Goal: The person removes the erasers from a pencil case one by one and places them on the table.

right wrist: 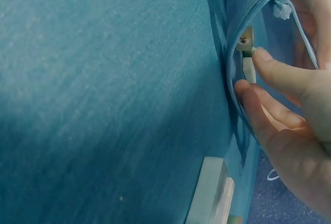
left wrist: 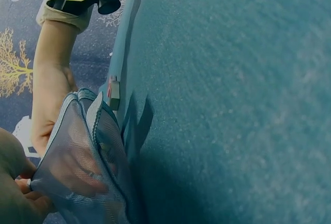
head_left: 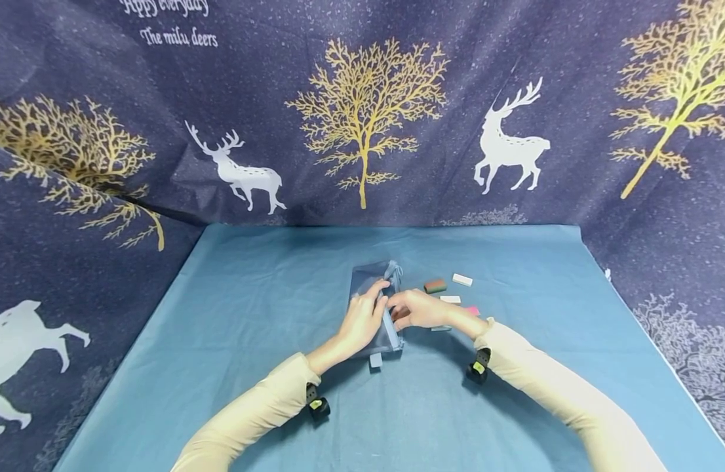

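A blue mesh zipper pouch (head_left: 367, 270) lies on the cloth, its zipped side facing right. My left hand (head_left: 361, 319) rests over it, and in the left wrist view its fingers pinch the pouch's edge. From the right, my right hand (head_left: 418, 308) reaches into the mouth; its fingers show through the mesh in the left wrist view. In the right wrist view, the thumb and fingers are parted beside a pale small block (right wrist: 249, 70) inside the pouch. Another block with a small printed face (right wrist: 246, 39) lies just beyond it.
Right of the pouch lie several small eraser-like blocks: a brown-green one (head_left: 435, 286), a white one (head_left: 462, 280), another white one (head_left: 450, 299) and a pink one (head_left: 472, 311). A pale tab (head_left: 375, 360) shows at the pouch's near edge. Blue cloth (head_left: 268, 295) covers the table.
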`<state>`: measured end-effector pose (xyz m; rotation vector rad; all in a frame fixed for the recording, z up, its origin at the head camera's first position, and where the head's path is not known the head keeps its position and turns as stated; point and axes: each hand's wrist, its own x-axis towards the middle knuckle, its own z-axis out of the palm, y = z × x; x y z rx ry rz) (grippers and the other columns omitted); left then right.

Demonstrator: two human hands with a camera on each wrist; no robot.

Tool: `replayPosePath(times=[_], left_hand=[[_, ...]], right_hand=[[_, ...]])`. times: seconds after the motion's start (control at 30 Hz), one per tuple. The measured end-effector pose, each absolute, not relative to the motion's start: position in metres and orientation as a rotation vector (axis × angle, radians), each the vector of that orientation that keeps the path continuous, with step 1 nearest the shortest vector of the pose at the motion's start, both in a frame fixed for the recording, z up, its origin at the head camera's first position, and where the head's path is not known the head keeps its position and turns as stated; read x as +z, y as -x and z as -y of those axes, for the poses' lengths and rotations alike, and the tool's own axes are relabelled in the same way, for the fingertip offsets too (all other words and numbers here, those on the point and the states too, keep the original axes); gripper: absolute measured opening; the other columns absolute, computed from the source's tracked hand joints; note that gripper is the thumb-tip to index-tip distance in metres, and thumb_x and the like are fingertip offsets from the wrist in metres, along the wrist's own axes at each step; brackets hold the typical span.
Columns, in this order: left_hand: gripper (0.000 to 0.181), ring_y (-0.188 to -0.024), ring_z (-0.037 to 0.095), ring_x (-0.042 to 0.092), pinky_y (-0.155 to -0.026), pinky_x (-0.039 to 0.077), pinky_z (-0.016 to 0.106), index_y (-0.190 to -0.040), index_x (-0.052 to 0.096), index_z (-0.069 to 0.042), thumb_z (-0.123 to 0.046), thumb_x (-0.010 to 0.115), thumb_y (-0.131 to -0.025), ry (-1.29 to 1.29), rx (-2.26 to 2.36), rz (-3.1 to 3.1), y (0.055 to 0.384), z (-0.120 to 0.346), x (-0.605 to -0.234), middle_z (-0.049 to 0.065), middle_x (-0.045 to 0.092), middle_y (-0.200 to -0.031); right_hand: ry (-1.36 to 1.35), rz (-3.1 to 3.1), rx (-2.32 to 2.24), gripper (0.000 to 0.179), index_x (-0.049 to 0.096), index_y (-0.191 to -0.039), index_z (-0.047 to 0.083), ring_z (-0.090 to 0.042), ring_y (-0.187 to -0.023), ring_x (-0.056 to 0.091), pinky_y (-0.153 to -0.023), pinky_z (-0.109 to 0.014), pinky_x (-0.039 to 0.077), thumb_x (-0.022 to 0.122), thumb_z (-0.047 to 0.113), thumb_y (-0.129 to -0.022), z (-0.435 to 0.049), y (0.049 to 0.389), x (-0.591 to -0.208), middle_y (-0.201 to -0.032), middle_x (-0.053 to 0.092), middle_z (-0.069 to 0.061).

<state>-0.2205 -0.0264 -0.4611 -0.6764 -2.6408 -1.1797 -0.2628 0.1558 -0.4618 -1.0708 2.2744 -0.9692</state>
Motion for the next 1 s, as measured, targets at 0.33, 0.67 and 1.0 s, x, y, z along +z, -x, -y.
replayPosePath(times=[0.33, 0.67, 1.0], left_hand=[[0.035, -0.032, 0.006, 0.023, -0.042, 0.031, 0.022, -0.130, 0.048, -0.005, -0.014, 0.042, -0.097, 0.654, -1.177, 2.658, 0.219, 0.026, -0.462, 0.007, 0.051, -0.051], [0.034, -0.035, 0.007, 0.027, -0.082, 0.045, 0.041, -0.128, 0.050, -0.002, -0.011, 0.044, -0.095, 0.653, -1.160, 2.600, 0.220, 0.024, -0.461, 0.018, 0.067, -0.092], [0.033, -0.046, 0.019, 0.048, -0.075, 0.050, 0.037, -0.126, 0.051, -0.002, -0.011, 0.045, -0.095, 0.636, -1.134, 2.578, 0.218, 0.022, -0.460, 0.019, 0.052, -0.131]], right_hand=[[1.096, -2.324, -0.879, 0.022, 0.064, -0.099, 0.013, -0.013, -0.090, 0.064, -0.077, -0.020, 0.050, 0.066, 0.006, -0.079, -0.144, 0.261, -0.464, -0.099, 0.066, -0.003], [1.162, -2.347, -0.884, 0.026, 0.065, -0.097, 0.014, -0.005, -0.078, 0.062, -0.071, -0.019, 0.050, 0.073, 0.025, -0.076, -0.132, 0.264, -0.467, -0.090, 0.068, 0.002], [1.243, -2.287, -0.913, 0.031, 0.064, -0.099, 0.013, -0.005, -0.090, 0.056, -0.082, -0.022, 0.046, 0.073, 0.031, -0.076, -0.128, 0.266, -0.474, -0.099, 0.064, 0.002]])
